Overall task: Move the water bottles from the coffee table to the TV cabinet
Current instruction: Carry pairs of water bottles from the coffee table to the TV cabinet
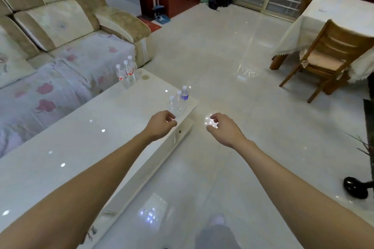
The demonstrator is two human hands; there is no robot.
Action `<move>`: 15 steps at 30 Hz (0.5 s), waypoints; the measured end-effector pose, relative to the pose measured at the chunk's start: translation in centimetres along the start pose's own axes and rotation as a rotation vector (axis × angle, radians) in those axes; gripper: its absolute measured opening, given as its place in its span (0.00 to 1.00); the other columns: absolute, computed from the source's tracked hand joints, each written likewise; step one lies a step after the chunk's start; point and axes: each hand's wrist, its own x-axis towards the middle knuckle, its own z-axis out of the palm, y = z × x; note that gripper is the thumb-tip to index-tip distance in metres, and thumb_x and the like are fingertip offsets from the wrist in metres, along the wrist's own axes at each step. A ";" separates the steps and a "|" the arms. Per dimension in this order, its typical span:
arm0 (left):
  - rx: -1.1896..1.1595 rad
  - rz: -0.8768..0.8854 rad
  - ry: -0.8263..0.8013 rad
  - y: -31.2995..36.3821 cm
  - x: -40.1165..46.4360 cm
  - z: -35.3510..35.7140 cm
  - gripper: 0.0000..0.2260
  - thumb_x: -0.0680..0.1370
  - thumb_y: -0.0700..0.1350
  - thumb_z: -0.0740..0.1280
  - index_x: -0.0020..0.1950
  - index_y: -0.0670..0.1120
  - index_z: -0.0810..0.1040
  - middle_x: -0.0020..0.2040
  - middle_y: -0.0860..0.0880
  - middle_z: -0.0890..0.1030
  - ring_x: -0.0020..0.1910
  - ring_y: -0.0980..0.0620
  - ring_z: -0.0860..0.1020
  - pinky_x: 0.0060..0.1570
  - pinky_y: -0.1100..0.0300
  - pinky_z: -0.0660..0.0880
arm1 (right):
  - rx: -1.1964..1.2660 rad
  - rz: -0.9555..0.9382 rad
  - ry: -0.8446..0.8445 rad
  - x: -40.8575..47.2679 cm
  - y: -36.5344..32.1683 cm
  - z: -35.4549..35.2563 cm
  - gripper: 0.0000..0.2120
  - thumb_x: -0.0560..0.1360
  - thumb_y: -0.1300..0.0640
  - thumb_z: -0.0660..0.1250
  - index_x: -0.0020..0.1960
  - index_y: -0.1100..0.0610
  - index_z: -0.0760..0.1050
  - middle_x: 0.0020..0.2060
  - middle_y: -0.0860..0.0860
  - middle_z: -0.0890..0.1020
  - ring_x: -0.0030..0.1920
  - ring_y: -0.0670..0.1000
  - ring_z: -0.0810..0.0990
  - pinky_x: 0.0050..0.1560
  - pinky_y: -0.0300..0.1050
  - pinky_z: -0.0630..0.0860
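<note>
A glossy white coffee table (pixel 81 137) fills the left of the head view. At its far left corner stand three clear water bottles with red labels (pixel 126 73). Near its right corner stand three more: one with a purple label (pixel 184 95) and two plain clear ones (pixel 175 103). My left hand (pixel 160 125) hovers over the table edge just short of the clear pair, fingers curled apart, holding nothing. My right hand (pixel 221 127) hangs over the floor to the right of the table, fingers apart and empty. The TV cabinet is out of view.
A beige sofa (pixel 60 32) with a floral cover runs along the left. A wooden chair (pixel 327 58) and a cloth-covered dining table (pixel 332 12) stand at the right. A black fan base (pixel 355 187) sits on the floor at the right edge. Shiny tiled floor spreads ahead.
</note>
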 end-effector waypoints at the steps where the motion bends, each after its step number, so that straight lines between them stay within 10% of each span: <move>1: 0.000 -0.020 -0.001 0.4 2.5 0.5 0.15 0.77 0.44 0.65 0.62 0.41 0.77 0.59 0.43 0.79 0.56 0.46 0.77 0.55 0.54 0.73 | -0.001 -0.002 -0.014 2.7 0.9 -0.3 0.25 0.73 0.47 0.64 0.67 0.56 0.70 0.63 0.54 0.76 0.59 0.55 0.77 0.59 0.48 0.72; 15: -0.155 -0.404 0.037 2.9 26.7 5.0 0.19 0.75 0.46 0.69 0.64 0.43 0.73 0.60 0.43 0.77 0.55 0.44 0.78 0.58 0.48 0.78 | -0.169 -0.174 -0.420 34.2 5.0 -4.1 0.25 0.74 0.52 0.66 0.69 0.56 0.68 0.63 0.58 0.73 0.62 0.57 0.74 0.62 0.50 0.72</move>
